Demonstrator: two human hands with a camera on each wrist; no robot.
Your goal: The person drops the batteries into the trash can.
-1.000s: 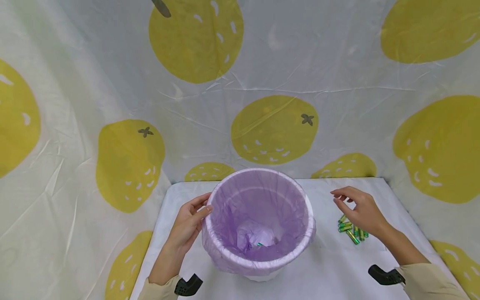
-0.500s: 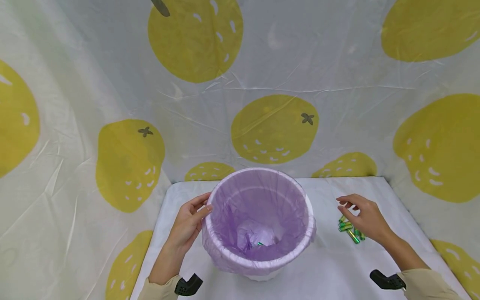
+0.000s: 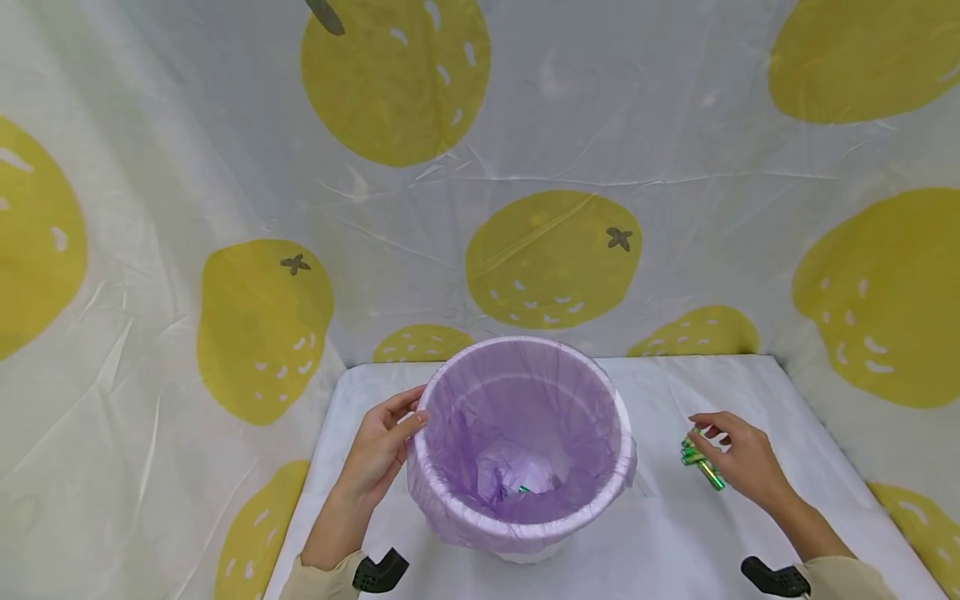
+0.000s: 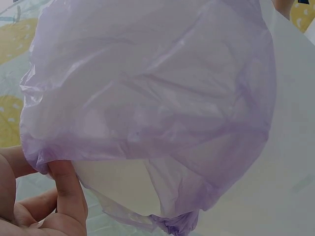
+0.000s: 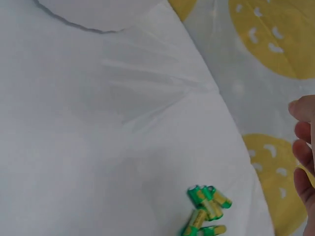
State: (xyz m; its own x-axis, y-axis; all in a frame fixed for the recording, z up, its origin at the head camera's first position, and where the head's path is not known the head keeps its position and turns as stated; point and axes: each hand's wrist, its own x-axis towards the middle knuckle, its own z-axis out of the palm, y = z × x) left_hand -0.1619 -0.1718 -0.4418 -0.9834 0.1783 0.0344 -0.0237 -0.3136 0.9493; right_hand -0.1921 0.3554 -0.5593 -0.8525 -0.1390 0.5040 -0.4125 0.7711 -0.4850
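Note:
A round trash bin (image 3: 517, 557) stands in the middle of the table, lined with a thin purple bag (image 3: 525, 400) folded over its rim. My left hand (image 3: 375, 450) pinches the rim at its left side, thumb on top. In the left wrist view, fingers (image 4: 69, 191) lie under the bag's loose edge. Several green and yellow batteries (image 3: 711, 475) lie in a loose pile right of the bin. Close over them is my right hand (image 3: 750, 467), fingers loosely bent and holding nothing; it hides part of the pile. The right wrist view shows its fingertips (image 5: 301, 130) apart from the batteries.
Inside the bin, a small green piece (image 3: 524, 489) shows at the bottom of the bag. A white cloth covers the table (image 3: 637, 542). Behind and at both sides hangs a curtain (image 3: 405, 250) printed with large yellow fruit.
My right hand has come down and slightly right, from above the batteries to close over them. My left hand stays on the bin's rim.

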